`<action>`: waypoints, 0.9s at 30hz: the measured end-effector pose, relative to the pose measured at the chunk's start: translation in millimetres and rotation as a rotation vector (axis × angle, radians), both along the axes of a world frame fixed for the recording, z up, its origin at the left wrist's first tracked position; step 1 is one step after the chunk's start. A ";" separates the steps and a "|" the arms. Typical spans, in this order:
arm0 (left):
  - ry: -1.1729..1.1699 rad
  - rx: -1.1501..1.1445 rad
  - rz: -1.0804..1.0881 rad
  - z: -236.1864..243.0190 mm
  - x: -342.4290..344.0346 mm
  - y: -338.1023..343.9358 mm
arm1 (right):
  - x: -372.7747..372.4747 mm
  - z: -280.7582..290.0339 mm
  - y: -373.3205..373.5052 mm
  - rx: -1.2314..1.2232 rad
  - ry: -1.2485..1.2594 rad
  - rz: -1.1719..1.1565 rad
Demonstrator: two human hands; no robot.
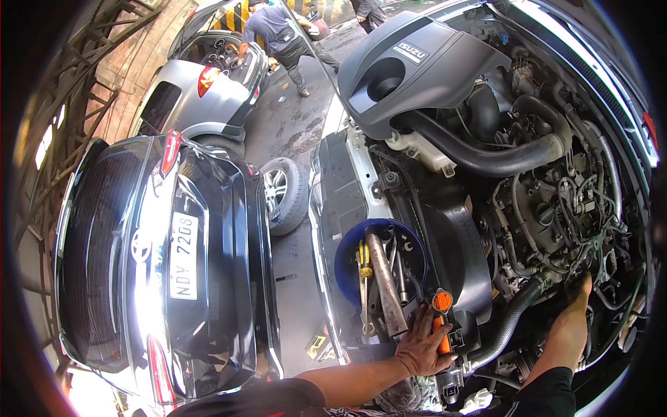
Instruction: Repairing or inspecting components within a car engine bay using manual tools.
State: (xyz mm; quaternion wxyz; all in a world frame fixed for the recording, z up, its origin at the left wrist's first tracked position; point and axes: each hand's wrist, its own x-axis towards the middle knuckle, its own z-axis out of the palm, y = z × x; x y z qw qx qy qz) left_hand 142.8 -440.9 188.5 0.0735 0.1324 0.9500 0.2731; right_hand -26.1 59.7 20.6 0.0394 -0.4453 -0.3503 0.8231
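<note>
My left hand [421, 345] lies at the front edge of the engine bay with its fingers spread. Its fingertips touch or lie beside an orange and black piece [442, 333], whose kind I cannot make out, just below a round orange cap [442, 300]. My right hand [578, 286] reaches down among the hoses and engine parts at the right; its fingers are hidden there. Close to the left hand sits a blue bowl [338, 267] of tools, with a metal pipe [384, 281], a yellow-handled screwdriver [365, 260] and several wrenches [399, 267].
A dark engine cover [431, 69] rests at the top of the bay, above a thick black intake hose [479, 156]. A ribbed hose [514, 320] runs between my arms. Left are a black car [222, 264], a wheel [285, 194] and a silver car [187, 101], where another person [274, 35] bends over.
</note>
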 end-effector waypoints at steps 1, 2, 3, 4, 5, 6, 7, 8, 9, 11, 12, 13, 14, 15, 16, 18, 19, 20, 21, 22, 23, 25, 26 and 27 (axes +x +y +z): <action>0.022 0.020 0.009 0.0 0.0 0.3 | 0.4 1.9 -2.0 -0.026 0.006 -0.065; 0.040 0.043 0.005 0.2 -0.1 0.3 | 0.9 4.8 -5.0 -0.007 -0.048 -0.156; 0.046 0.039 0.013 0.5 -0.2 0.0 | 1.4 8.2 -8.7 -0.053 0.014 -0.134; 0.029 0.017 0.005 0.8 -0.5 -0.2 | 1.5 11.9 -11.8 -0.055 -0.007 -0.119; 0.001 -0.004 -0.013 1.2 -0.5 -0.1 | 1.8 14.9 -14.6 0.001 -0.057 -0.131; 0.012 -0.005 -0.003 1.8 -0.5 -0.3 | 2.6 16.5 -16.2 -0.059 -0.028 -0.104; 0.008 0.004 -0.003 2.2 -0.8 -0.5 | 3.1 16.7 -16.8 -0.072 -0.002 -0.091; -0.014 0.009 -0.011 2.5 -0.7 -0.4 | 3.7 15.8 -16.5 -0.105 0.038 -0.066; 0.000 0.020 0.002 2.7 -0.4 0.0 | 3.6 13.8 -13.9 -0.080 0.018 -0.073; -0.041 -0.042 -0.022 2.7 -0.5 -0.2 | 3.3 7.1 -7.1 -0.059 -0.049 -0.065; -0.031 -0.041 -0.012 2.8 0.0 0.1 | 3.4 4.0 -3.7 -0.089 -0.007 0.003; -0.020 -0.030 -0.011 2.7 -0.5 -0.1 | 2.5 2.0 -1.7 -0.064 -0.028 -0.035; -0.008 -0.018 -0.011 2.6 -0.8 -0.3 | 1.7 1.5 -0.9 -0.010 -0.100 -0.137; -0.010 -0.020 -0.011 2.6 -0.9 -0.2 | 1.2 2.1 -1.2 -0.040 -0.050 -0.073; -0.002 -0.008 -0.009 2.7 -1.2 -0.3 | 0.4 3.9 -3.2 -0.031 -0.066 -0.115; 0.006 0.005 -0.010 3.1 -1.7 -0.2 | 0.1 12.0 -10.3 -0.020 -0.080 -0.160; 0.000 0.000 -0.013 3.3 -1.8 -0.3 | 0.3 16.7 -14.1 -0.052 -0.090 -0.150; -0.013 -0.005 -0.023 3.5 -1.8 -0.4 | 0.3 20.8 -17.8 -0.069 -0.094 -0.144; -0.003 -0.005 -0.014 3.7 -1.8 -0.1 | 0.6 24.3 -20.6 -0.085 -0.097 -0.138; 0.011 0.003 -0.009 3.7 -2.0 -0.1 | 1.0 26.1 -23.9 -0.101 -0.037 -0.085; 0.017 0.012 -0.014 3.7 -1.5 0.2 | 1.8 28.5 -24.0 -0.129 -0.023 -0.076; 0.010 0.013 -0.007 3.0 -1.5 0.1 | 1.8 30.3 -23.1 -0.030 -0.107 -0.027; -0.009 0.012 -0.020 2.6 -1.0 0.1 | 1.9 30.3 -22.1 0.102 -0.286 -0.077; -0.004 0.014 -0.009 2.0 -1.0 0.2 | 1.3 29.8 -21.7 0.056 -0.236 -0.021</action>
